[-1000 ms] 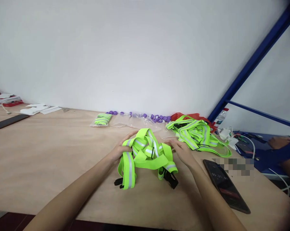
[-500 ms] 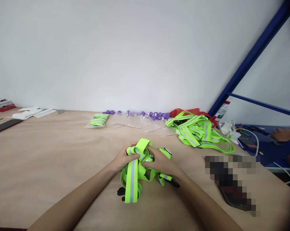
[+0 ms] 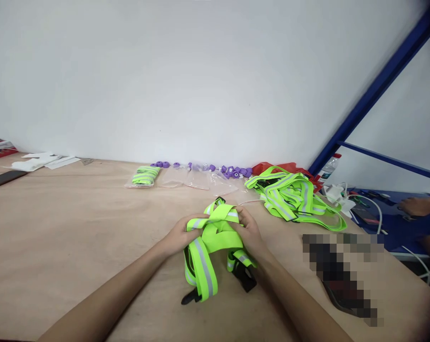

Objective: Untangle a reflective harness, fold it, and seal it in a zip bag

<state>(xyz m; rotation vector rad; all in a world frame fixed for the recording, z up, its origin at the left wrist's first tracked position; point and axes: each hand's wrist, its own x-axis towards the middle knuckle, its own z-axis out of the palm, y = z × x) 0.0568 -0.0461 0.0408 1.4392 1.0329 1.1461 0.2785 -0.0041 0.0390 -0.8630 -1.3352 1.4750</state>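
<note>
A neon-green reflective strap with a silver stripe is bunched between both hands above the table. My left hand grips its left side, thumb on top and the fingers behind mostly hidden. On the other side my right hand pinches the folds. One loop hangs down at the front left, ending in a black buckle piece. Below my right hand dangles another black buckle part. Beyond the hands lies a clear bag with a folded green strap inside.
More green straps lie in a heap at the back right, by red material and a bottle. Flat clear bags and purple items line the wall. A person's hand shows at far right, over a blue table.
The strap has been turned and gathered between my hands. Its loop and black buckles hang differently, and a black slider now shows at the top. My right hand has shifted slightly right.
</note>
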